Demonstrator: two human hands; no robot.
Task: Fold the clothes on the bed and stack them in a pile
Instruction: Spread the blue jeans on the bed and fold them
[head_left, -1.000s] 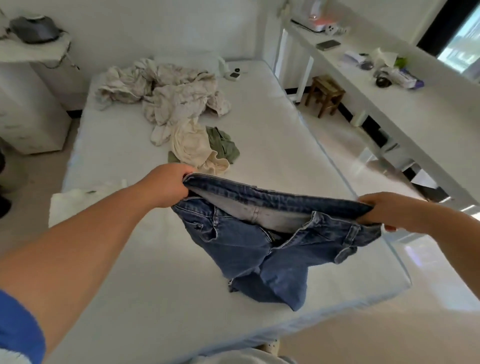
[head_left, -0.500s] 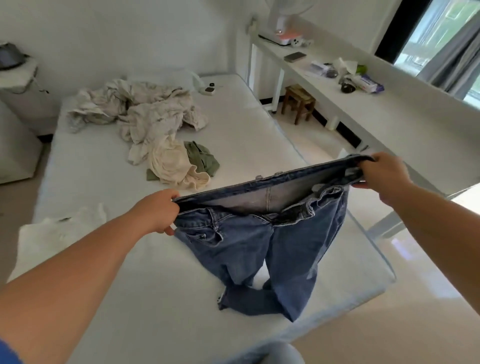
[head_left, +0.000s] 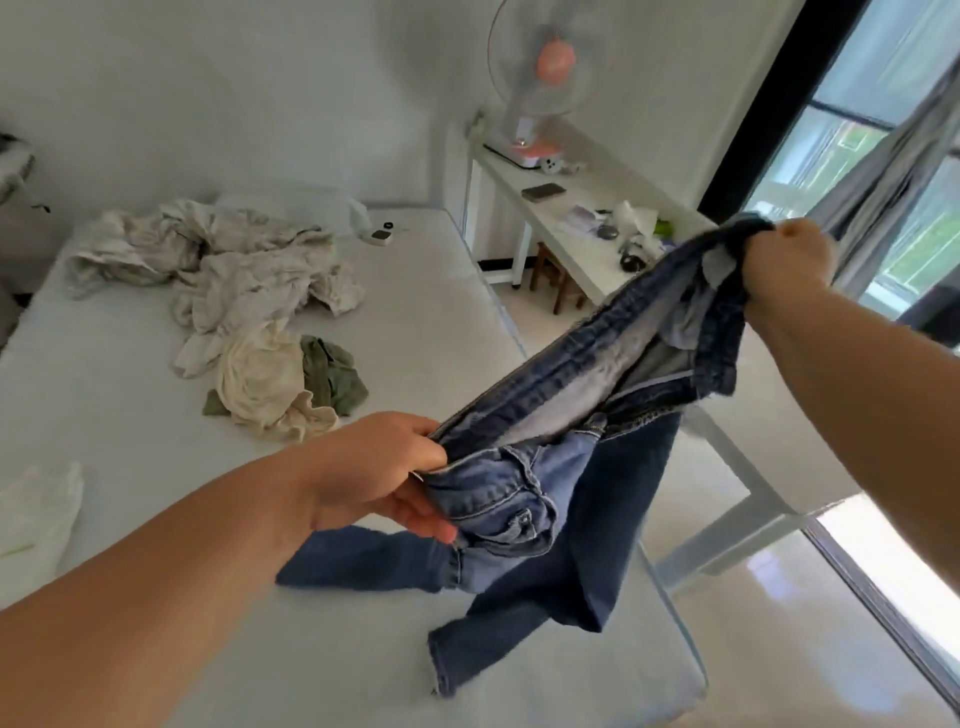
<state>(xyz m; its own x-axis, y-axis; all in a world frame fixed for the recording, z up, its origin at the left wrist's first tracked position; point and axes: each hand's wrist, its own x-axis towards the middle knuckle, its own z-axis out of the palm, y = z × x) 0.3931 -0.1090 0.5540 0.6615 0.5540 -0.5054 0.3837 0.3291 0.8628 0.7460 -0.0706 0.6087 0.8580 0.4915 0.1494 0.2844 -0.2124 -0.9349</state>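
A pair of blue jeans hangs by its waistband above the near right corner of the white bed. My left hand grips one end of the waistband low over the mattress. The other end is bunched in my right hand, raised high to the right. The legs trail down, their ends lying on the mattress. Farther back lies a heap of cream clothes with a green garment beside it. A white folded piece sits at the left edge.
A long white desk runs along the bed's right side with a fan, a phone and small items on it. A wooden stool stands under it. A window with a grey curtain is at the right.
My right hand has lifted its end of the waistband up and to the right, tilting the jeans. My left hand stayed low. The legs now drag across the mattress.
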